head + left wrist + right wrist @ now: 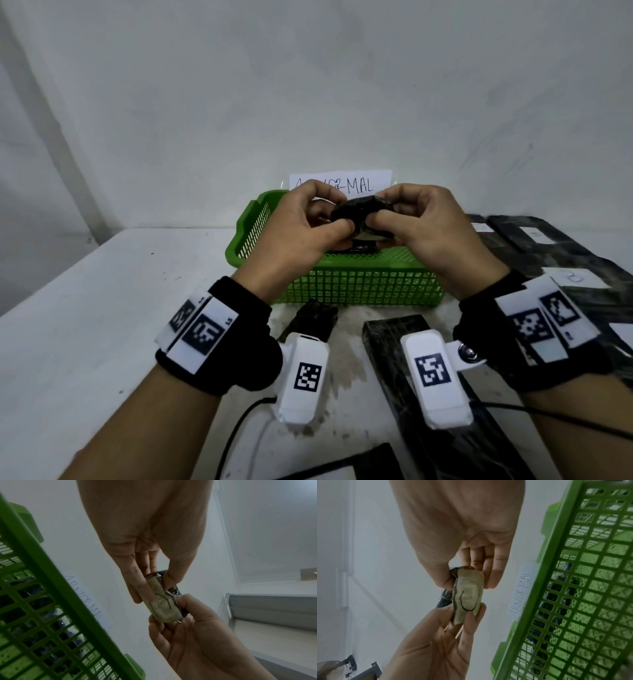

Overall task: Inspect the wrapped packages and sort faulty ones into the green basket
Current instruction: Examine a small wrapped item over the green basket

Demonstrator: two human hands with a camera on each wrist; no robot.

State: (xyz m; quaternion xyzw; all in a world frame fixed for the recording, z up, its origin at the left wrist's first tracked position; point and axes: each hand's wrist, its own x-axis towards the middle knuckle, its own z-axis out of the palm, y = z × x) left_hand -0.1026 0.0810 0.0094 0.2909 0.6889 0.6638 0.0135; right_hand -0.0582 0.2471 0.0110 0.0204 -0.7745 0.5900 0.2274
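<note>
1. Right now we see both hands up over the green basket (356, 291), sharing one small wrapped package (356, 214) between them.
2. Grip state: the left hand (301, 233) pinches the package's left end with thumb and curled fingers; the right hand (421, 233) pinches the right end the same way. Neither hand is slack.
3. Key relation: the package's long axis runs left to right, hand to hand, roughly parallel to the basket's near wall, and it hangs directly above the basket's inside.
4. The wrist views show the underside: a pale patch with a black pen curve (468, 599), black wrap (176, 592) along its edge. We can't tell whether that marks a fault.
5. Both hands are equally near; we judge that either could drop it straight down, the basket being below rather than beside.
6. Behind the basket, a paper sign (363, 183) reads ABNORMAL, partly hidden by the hands.
7. Dark wrapped items already lie in the basket (556, 588).
8. More black packages (534, 240) sit on the table to the right, and a long one (397, 346) near us, well apart from the grip.
</note>
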